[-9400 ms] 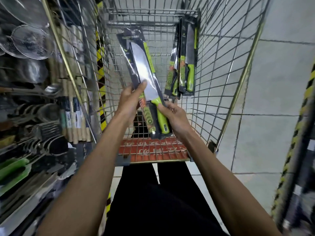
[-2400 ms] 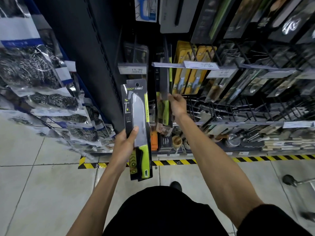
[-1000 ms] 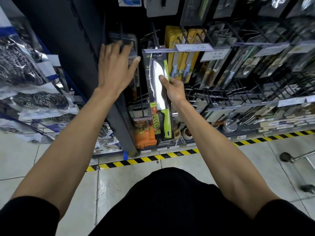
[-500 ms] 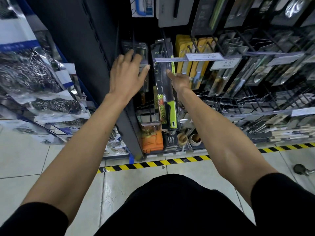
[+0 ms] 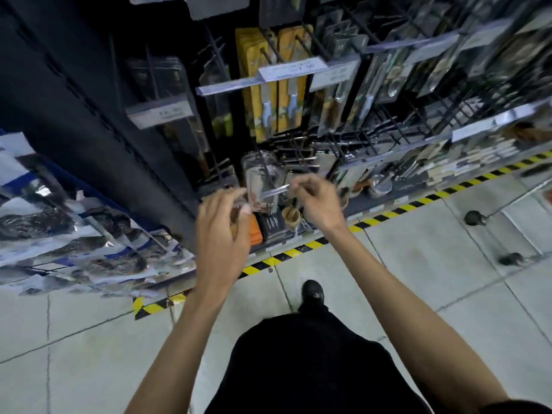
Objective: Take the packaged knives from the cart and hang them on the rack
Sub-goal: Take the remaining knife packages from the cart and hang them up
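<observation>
The packaged knife with the green handle (image 5: 221, 121) hangs on a hook of the dark rack (image 5: 298, 40), behind a pale price strip (image 5: 239, 83). Both my hands are below it and away from it, holding nothing. My left hand (image 5: 221, 231) hovers with its fingers loosely curled in front of the bottom shelf. My right hand (image 5: 318, 201) is beside it to the right, fingers loosely bent, its fingertips near a lower pale label strip (image 5: 274, 191). The picture is blurred by motion.
Yellow-carded knives (image 5: 277, 94) and other packaged utensils hang to the right. Bagged scourers (image 5: 59, 228) hang at the left. Small goods stand on the bottom shelf above a yellow-black floor stripe (image 5: 388, 212). The cart's wheels (image 5: 473, 218) show at the right.
Both hands have dropped from the upper hooks to the level of the bottom shelf. My right hand has let go of the knife package, which stays hanging. The view has tilted down.
</observation>
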